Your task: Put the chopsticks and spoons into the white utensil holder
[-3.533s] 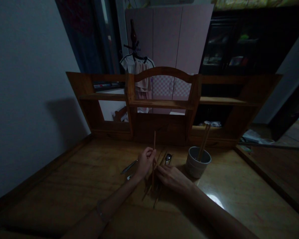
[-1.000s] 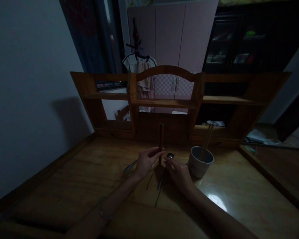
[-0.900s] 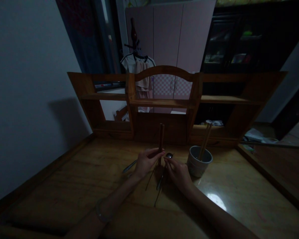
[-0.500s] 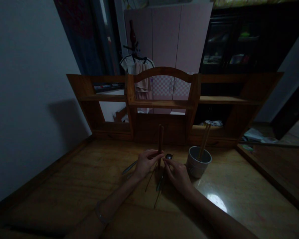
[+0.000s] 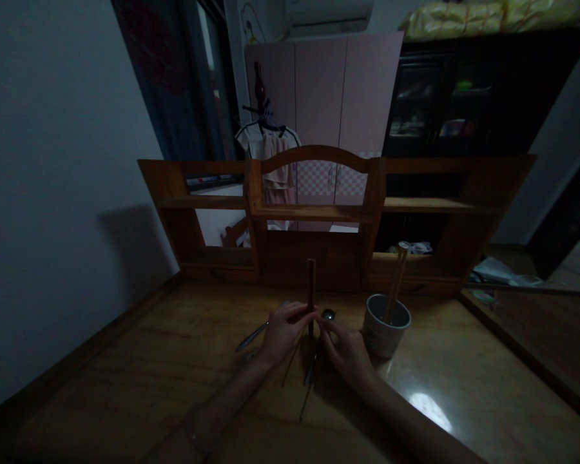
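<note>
My left hand (image 5: pixel 285 332) is closed around a pair of dark brown chopsticks (image 5: pixel 312 280), which stand upright above the table with their lower ends between my hands. My right hand (image 5: pixel 345 348) is pinched, its fingertips meeting the left thumb beside the chopsticks; whatever lies between them is hidden. Beyond the right fingers shows a spoon's dark, shiny bowl (image 5: pixel 328 314), and a metal handle (image 5: pixel 310 370) lies below. Two thin sticks (image 5: pixel 305 403) rest on the table nearer to me. Left of my left hand is a slim metal utensil (image 5: pixel 252 336), its far part covered.
A grey bucket-like pot (image 5: pixel 384 338) holding light wooden chopsticks (image 5: pixel 396 283) stands right of my right hand. A wooden shelf unit (image 5: pixel 314 212) runs along the back of the wooden table (image 5: pixel 164 367). A wall (image 5: pixel 67 193) borders the left side.
The view has tipped upward slightly, so everything sits lower in the picture. The chopsticks' upper ends, uneven before, are now level and close together. Both hands keep nearly the same pose.
</note>
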Demonstrator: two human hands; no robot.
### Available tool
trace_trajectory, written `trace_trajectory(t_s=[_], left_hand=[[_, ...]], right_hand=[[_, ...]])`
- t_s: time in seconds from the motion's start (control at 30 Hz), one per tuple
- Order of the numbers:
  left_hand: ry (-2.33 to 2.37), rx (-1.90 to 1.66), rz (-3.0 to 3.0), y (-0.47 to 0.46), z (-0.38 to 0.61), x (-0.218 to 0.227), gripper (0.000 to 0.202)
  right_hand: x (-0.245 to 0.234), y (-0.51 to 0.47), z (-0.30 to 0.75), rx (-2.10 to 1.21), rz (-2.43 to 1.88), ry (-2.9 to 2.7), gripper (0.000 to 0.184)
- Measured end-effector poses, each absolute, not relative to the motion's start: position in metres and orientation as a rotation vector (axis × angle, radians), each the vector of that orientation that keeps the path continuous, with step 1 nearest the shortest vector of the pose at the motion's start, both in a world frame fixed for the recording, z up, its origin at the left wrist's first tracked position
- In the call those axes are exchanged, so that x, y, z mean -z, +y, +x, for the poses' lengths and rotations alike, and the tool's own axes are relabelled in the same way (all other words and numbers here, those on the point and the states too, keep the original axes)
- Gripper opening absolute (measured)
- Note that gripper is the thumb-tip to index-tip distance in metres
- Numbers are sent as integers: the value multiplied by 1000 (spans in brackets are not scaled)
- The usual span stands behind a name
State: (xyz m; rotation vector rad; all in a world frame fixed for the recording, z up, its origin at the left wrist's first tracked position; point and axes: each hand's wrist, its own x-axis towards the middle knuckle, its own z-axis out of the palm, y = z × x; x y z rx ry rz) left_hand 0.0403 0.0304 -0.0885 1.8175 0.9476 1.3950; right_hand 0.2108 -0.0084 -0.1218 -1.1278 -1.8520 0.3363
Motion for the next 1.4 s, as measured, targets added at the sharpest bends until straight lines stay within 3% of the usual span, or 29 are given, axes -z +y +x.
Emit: trace_trajectory(t_s=[0.3,0.43,0.53,0.7,0.83,1.4], left_hand=[[936,-1362,1832,31,42,87,17],[889,-1357,1824,32,44,92,16],[876,-1353,1808,32,44,95,17],[786,-1288,1813,27,46,95,19],[791,-1284,1875,23,48,93,21],[798,-1159,1799,24,45,93,19]], right_hand=[[121,-10,211,-326,-1122,-1845,31],[118,-10,210,-331,-1113,-1772,21],[109,-10,209,-352,-1099,-1634,13],[86,-9,212,-401,-964,-1564,19],[74,-11,216,-458,-871,-1591,8],[70,-10,223,-562,-844,-1630,15]])
